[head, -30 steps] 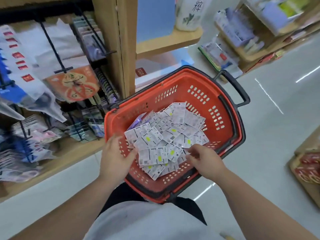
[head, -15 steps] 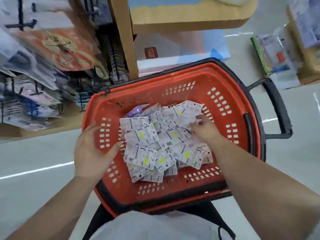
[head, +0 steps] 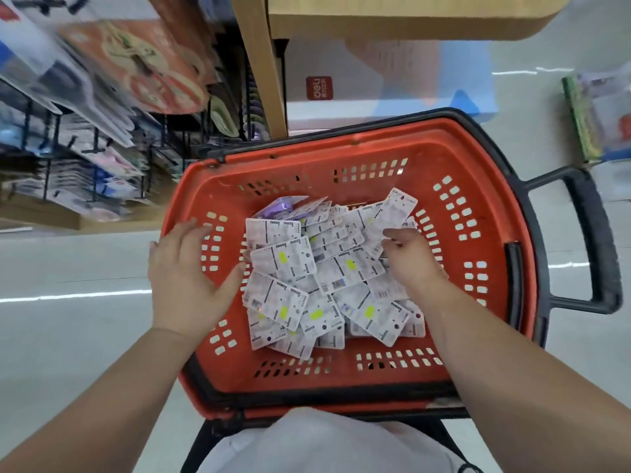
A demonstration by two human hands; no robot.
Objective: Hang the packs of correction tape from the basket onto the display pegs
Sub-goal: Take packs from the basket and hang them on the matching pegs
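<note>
A red plastic basket (head: 461,186) with a black rim and handle sits in front of me, holding a heap of white correction tape packs (head: 307,268) lying back side up. My left hand (head: 186,268) lies flat and spread against the basket's left inner wall, its thumb touching the edge of the heap. My right hand (head: 408,257) reaches into the heap's right side and pinches one pack (head: 392,213), tilting it up off the pile. The display pegs (head: 92,148) with hanging goods are at the upper left, blurred.
A wooden upright (head: 259,63) and a wooden shelf (head: 409,22) stand behind the basket. A white box with a red logo (head: 358,87) sits under that shelf. More goods (head: 597,114) lie at the far right. Grey floor (head: 68,336) surrounds the basket.
The view has dropped down and closer to the basket. My right hand went from the near edge of the heap to its far right side and lifted one pack.
</note>
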